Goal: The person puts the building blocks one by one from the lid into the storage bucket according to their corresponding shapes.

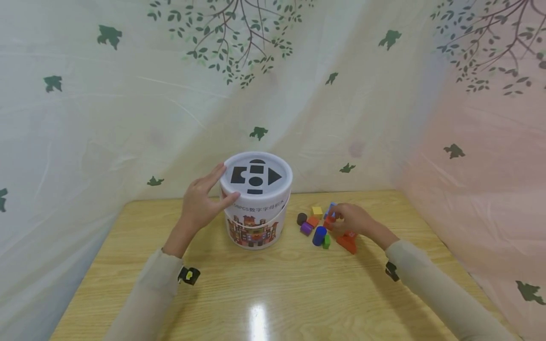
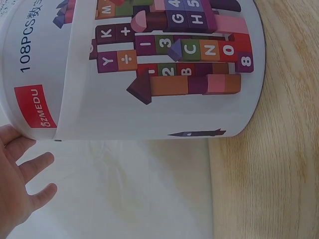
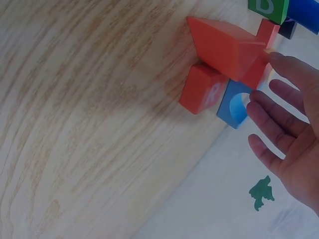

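A white lidded bucket (image 1: 256, 222) stands upright, its lid cut with dark shaped holes; its side shows printed letter blocks in the left wrist view. My left hand (image 1: 200, 203) rests on the lid's rim from the left, fingers spread. My right hand (image 1: 351, 220) reaches over a group of wooden blocks, fingers loosely bent. In the right wrist view its thumb and fingertips are beside a red block (image 3: 256, 72) and a blue block with a round cut-out (image 3: 230, 105); contact is unclear. A red wedge-shaped block (image 3: 219, 47) and a red block lettered R (image 3: 202, 89) lie close by.
Between bucket and right hand lie a dark cylinder (image 1: 302, 218), a purple block (image 1: 306, 228), a yellow block (image 1: 317, 212), a blue cylinder (image 1: 319, 236) and a green block (image 1: 326, 242). A patterned cloth (image 1: 192, 118) hangs behind the wooden table (image 1: 277, 284).
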Motion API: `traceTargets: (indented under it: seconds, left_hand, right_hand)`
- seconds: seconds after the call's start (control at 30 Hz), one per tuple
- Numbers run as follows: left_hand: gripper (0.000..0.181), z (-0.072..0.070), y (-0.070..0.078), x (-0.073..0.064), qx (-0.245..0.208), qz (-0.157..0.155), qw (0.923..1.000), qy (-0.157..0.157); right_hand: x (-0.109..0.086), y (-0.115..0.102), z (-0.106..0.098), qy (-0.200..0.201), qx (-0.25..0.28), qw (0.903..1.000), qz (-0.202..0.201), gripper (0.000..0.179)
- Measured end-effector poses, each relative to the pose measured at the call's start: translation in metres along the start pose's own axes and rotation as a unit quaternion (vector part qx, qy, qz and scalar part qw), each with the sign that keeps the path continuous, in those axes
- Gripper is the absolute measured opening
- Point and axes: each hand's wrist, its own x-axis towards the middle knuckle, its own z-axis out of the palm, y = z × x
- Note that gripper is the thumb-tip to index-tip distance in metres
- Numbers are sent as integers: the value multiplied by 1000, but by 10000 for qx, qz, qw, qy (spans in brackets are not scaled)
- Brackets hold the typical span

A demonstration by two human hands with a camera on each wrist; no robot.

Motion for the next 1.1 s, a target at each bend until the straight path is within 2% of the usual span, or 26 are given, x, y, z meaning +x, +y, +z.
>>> traceTargets:
  seconds: [0.3,0.57,0.67,0.9,1.1]
  left_hand:
    - [81,0,1,0,-86,-33,10000,-30]
    - [81,0,0,0,-86,-14,10000,-8]
    - [81,0,0,0,-92,-3,10000,-15]
    - [80,1,0,0,-106,67,9999,42]
    - [80,0,-1,-1,-89,24,10000,13]
  right_hand:
    - [0,0,7,-4,-56,9994,333,27]
    - [2,-7,8,122,-33,9999,64,27]
    - [3,-8,8,27,-13,10000,48,30]
    - [5,-10,6,-282,-30,9992,288,31]
    - [5,-9,2,-445,112,9988,145,24]
